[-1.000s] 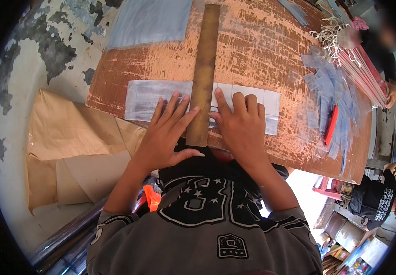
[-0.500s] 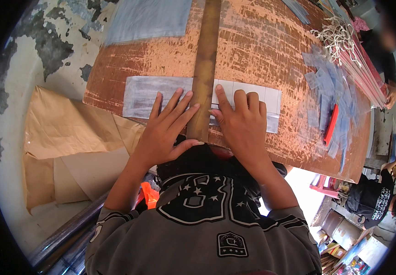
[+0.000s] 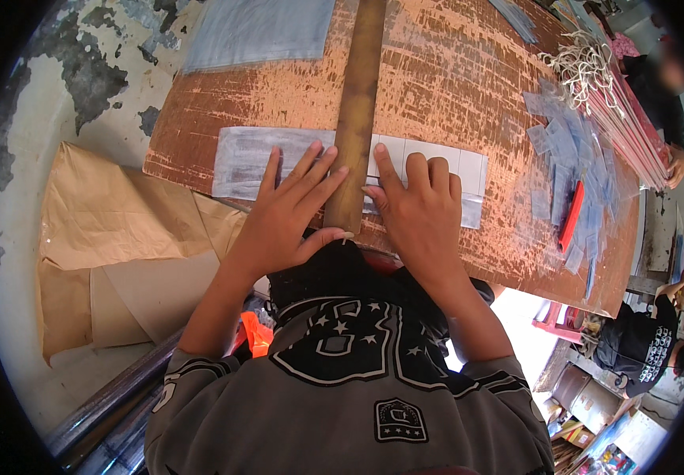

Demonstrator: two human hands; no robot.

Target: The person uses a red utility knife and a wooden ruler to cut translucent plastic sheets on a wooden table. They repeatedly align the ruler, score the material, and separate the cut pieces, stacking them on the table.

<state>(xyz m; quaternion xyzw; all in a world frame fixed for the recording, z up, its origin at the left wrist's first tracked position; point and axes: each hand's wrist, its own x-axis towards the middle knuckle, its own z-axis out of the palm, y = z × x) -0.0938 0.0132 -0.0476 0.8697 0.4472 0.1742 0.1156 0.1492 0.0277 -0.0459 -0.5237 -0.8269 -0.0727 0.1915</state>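
The left hand [image 3: 290,202] lies spread wide, its index fingertip on a brown straightedge [image 3: 358,103] crossing a translucent plastic strip [image 3: 237,162] on the worn tabletop [image 3: 278,103]. The right hand [image 3: 417,210], index extended, others curled, rests just right of the straightedge; whether it grips anything, I cannot tell.

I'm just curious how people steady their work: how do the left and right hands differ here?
The left hand has its fingers spread; the right hand stretches its index finger forward and bends the others. The left hand laps onto the brown bar from its left; the right hand lies on its right. Both are bare, with fingers over pale sheeting.
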